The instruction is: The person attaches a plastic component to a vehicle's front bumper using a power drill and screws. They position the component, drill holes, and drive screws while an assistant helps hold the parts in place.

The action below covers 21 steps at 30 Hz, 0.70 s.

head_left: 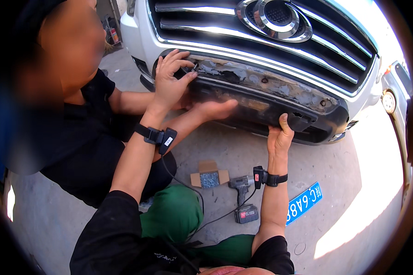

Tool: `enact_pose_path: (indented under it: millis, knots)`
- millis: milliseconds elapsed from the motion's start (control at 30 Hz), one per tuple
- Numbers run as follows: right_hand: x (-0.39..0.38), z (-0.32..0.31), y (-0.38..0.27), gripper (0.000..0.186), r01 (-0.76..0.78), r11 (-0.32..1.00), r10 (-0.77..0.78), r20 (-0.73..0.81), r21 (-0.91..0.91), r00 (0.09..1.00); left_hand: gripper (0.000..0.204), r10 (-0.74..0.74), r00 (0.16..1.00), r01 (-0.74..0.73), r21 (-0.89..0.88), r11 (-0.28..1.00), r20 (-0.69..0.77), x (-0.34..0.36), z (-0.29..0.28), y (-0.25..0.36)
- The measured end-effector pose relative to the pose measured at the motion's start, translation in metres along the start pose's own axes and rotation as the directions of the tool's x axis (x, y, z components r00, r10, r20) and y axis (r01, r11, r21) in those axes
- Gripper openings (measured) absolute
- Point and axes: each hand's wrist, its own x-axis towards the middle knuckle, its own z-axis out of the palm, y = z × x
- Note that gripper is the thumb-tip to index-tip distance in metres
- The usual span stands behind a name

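My left hand point(172, 78) is at the upper left of the black bumper panel point(257, 117) under the car's grille, pinching a small dark thing too small to make out. My right hand point(280, 133) grips the panel's lower right, thumb on its face. Above the panel runs a scuffed grey strip point(234, 68) with bolt points. A co-worker's hand point(220, 107) reaches under my left arm to the panel, its fingers blurred. Both my wrists wear black strapped devices with cables.
A co-worker point(92, 137) crouches close on my left. On the concrete below lie an open box of small fasteners point(209, 178), a cordless drill point(243, 206) and a blue plate point(303, 204). The white car point(362, 110) spans the front; another car point(397, 91) is at right.
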Motion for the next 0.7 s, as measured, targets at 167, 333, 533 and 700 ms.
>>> enact_pose_path:
  millis: [167, 333, 533, 700]
  knots:
    - [0.0, -0.001, 0.0, 0.046, 0.011, 1.0, -0.011, -0.001, -0.014, 1.0, 0.019, -0.025, 0.998, 0.022, -0.039, 0.999, -0.056, -0.001, 0.008, 0.0]
    - [0.002, -0.004, 0.0, 0.047, 0.009, 1.0, -0.009, 0.011, -0.017, 1.0, 0.016, -0.006, 0.995, 0.008, 0.027, 1.0, -0.095, -0.004, 0.014, 0.01]
    - [0.002, -0.006, 0.0, 0.048, 0.003, 1.0, -0.003, 0.012, -0.019, 1.0, 0.019, 0.086, 0.985, -0.049, 0.239, 0.97, -0.149, -0.008, 0.024, 0.014]
    - [0.0, -0.005, -0.001, 0.047, 0.0, 1.0, 0.0, 0.015, -0.022, 1.0, 0.019, 0.126, 0.974, -0.064, 0.307, 0.95, -0.187, -0.009, 0.032, 0.012]
